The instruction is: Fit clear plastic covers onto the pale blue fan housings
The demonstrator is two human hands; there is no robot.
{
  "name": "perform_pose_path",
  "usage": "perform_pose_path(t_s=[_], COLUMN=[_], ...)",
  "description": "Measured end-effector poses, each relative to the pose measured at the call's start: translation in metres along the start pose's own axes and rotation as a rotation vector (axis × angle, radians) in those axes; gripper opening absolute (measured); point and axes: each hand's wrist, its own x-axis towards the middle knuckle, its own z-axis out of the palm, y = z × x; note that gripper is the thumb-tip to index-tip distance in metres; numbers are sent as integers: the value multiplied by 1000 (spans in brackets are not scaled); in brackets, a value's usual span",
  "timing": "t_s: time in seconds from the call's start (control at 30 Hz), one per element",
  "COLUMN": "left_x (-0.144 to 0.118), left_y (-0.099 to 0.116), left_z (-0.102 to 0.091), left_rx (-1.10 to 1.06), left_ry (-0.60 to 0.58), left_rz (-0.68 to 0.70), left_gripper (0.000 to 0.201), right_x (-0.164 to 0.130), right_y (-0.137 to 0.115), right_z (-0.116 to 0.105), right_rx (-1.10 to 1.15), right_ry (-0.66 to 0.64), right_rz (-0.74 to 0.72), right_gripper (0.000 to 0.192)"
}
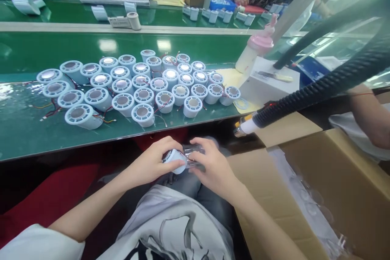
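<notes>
Over my lap, below the table edge, my left hand [152, 162] grips a pale blue round part [175, 159] with red wires. Beside it my right hand [213, 166] pinches a clear plastic piece [193, 156] against that part. The two hands touch around it. On the green table [18, 130] in front of me stand several identical pale blue round parts [143, 113] with metal discs on top and thin red and black wires between them.
An open cardboard box [335, 195] with clear plastic pieces sits at my right. A black corrugated hose [319, 89] with a nozzle hangs over it. A pink-capped bottle [256, 50] leans on a white box [268, 81]. Other people work across the table, and one arm shows at right.
</notes>
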Motion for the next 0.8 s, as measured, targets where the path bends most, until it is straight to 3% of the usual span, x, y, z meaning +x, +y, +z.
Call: perform_pose_path(t_s=[0.1,0.17,0.33,0.47,0.57,0.7,0.8], left_x=[2,5,17,18,14,7,3], left_y=[-3,-9,-16,-8,-1,7,13], left_z=[0,3,10,13,17,22,26], left_rx=[-60,-82,-25,-280,-482,-643,-616], left_ry=[131,143,17,-151,-194,-202,-199], left_rz=[29,72,147,44,-43,-105,-70], left_gripper=[44,61,66,63,61,56,62], right_x=[1,2,5,2,-8,-25,-36], right_y=[-3,-4,4,16,21,20,20], right_z=[-9,-15,-24,-30,-34,-39,-43], right_rx=[327,459,699,1000,1000,525,437], right_ry=[21,72,182,183,129,88,102], right_rz=[118,172,373,483,333,6,-63], right_gripper=[13,9,26,30,16,42,41])
